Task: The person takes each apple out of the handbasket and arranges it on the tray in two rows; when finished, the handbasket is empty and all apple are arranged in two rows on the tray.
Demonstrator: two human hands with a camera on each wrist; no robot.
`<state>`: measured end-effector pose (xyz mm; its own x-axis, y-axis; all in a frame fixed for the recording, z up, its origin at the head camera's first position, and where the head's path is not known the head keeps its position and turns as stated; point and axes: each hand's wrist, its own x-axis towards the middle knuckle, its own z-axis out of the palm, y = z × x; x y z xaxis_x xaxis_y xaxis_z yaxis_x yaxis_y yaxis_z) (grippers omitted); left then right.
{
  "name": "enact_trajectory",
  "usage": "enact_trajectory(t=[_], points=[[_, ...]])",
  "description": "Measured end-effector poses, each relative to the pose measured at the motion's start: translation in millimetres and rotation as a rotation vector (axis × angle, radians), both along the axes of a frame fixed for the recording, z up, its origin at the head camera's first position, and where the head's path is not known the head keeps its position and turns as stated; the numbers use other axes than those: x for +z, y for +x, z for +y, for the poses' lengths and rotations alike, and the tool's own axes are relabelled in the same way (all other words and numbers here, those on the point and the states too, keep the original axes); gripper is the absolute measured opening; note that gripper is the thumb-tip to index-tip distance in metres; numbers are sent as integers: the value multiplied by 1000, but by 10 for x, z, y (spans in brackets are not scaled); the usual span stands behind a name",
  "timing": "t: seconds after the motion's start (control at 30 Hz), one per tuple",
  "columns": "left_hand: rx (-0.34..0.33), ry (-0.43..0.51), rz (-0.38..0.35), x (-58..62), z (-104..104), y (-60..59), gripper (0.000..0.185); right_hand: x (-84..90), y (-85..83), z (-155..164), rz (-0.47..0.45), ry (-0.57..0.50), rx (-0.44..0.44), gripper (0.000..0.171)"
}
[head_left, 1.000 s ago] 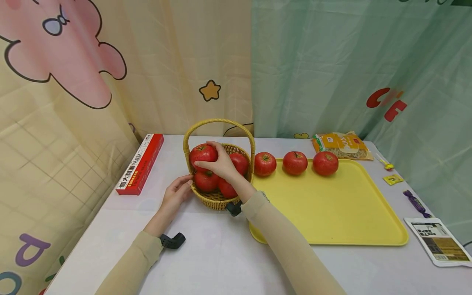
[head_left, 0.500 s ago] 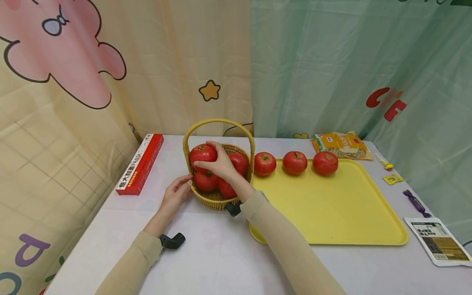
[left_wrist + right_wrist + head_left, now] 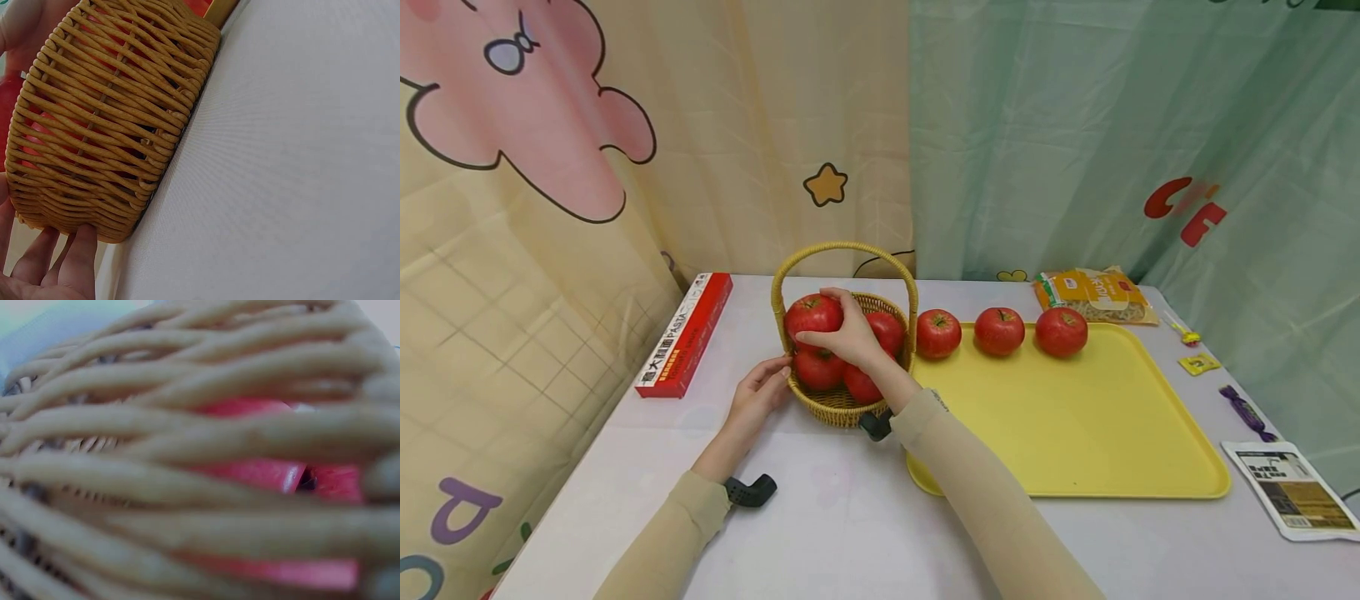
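Red box (image 3: 686,334) at the table's left edge with "PASTA" in white capitals beside Chinese characters, red letters "C" and "F" on the green curtain (image 3: 1184,210), purple "P" on the left curtain (image 3: 463,505), other packet print too small to read

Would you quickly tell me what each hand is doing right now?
Left hand: open, fingertips resting against the wicker basket.
Right hand: gripping the top apple in the basket.

White table (image 3: 820,517); cartoon-print curtains (image 3: 1037,125) behind.
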<state>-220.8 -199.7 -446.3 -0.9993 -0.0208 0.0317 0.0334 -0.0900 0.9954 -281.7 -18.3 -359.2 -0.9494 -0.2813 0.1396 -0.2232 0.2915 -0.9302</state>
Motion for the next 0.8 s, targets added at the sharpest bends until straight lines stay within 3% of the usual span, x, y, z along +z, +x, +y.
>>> enact_trajectory(t=[0.4,0.63,0.8], points=[[-6,-12,-11,-14,10,1,44,33,240,265,77,-15,42,74],[5,30,22,-17,21,-6,39,65,449,850,165,-65,186,73],[0,19,32,-24,2,-15,43,23,508,1381,200,-11,297,74]])
